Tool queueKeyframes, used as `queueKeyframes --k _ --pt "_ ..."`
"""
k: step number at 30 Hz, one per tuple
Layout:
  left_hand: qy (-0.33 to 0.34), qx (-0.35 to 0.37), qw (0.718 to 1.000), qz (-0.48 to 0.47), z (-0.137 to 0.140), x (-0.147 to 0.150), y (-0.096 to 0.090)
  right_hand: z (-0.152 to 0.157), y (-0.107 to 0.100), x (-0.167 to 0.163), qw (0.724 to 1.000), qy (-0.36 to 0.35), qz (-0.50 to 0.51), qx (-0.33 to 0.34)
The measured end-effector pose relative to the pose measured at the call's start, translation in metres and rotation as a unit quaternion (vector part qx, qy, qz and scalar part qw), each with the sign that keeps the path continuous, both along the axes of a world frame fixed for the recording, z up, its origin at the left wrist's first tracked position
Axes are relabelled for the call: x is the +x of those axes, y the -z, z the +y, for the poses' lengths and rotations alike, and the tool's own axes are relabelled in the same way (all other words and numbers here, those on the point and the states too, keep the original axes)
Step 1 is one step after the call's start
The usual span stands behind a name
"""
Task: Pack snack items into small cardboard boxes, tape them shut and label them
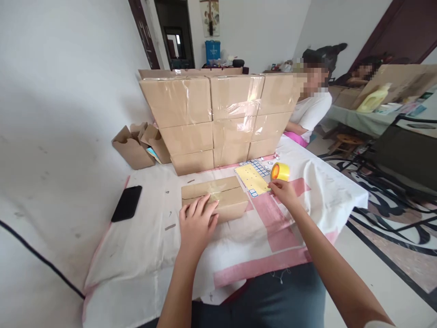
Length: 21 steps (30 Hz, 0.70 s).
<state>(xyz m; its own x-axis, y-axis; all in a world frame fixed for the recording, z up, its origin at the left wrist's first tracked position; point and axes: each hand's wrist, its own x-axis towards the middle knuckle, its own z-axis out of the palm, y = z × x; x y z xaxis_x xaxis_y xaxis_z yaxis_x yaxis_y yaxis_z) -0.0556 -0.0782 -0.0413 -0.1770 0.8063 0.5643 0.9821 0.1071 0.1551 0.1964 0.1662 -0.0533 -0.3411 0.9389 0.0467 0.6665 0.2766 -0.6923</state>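
Observation:
My left hand (198, 218) rests on the near left side of a closed cardboard box (232, 200), fingers spread over its top and thumb against the front. A strip of clear tape crosses the box's middle seam. At the right, my right hand (282, 191) pinches the right edge of a yellow sticker sheet (251, 176), which lies flat with a few blue-outlined white labels on it. More blue-outlined labels lie just behind the sheet. A roll of yellow tape (280, 171) stands beside my right fingers.
Taped cardboard boxes (235, 114) are stacked in a wall behind the work. Open cartons (133, 146) sit at the left, and a black phone (127, 203) lies near the wall. A person in a white top (316, 109) sits beyond the stack; a chair (404, 155) stands right.

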Motion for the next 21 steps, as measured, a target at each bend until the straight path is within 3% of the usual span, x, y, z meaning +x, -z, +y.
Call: queueKeyframes --k 6,14,21 --pt "-0.008 0.015 0.999 0.044 0.003 0.001 0.005 0.010 0.011 -0.025 0.993 -0.038 -0.106 -0.027" --pt "-0.014 0.018 0.997 0.070 0.002 0.002 0.007 0.013 0.020 -0.056 0.969 0.061 -0.228 -0.072" --pt "-0.015 0.050 0.994 0.094 0.006 0.002 0.009 0.028 0.024 -0.049 0.990 0.093 -0.041 -0.102"
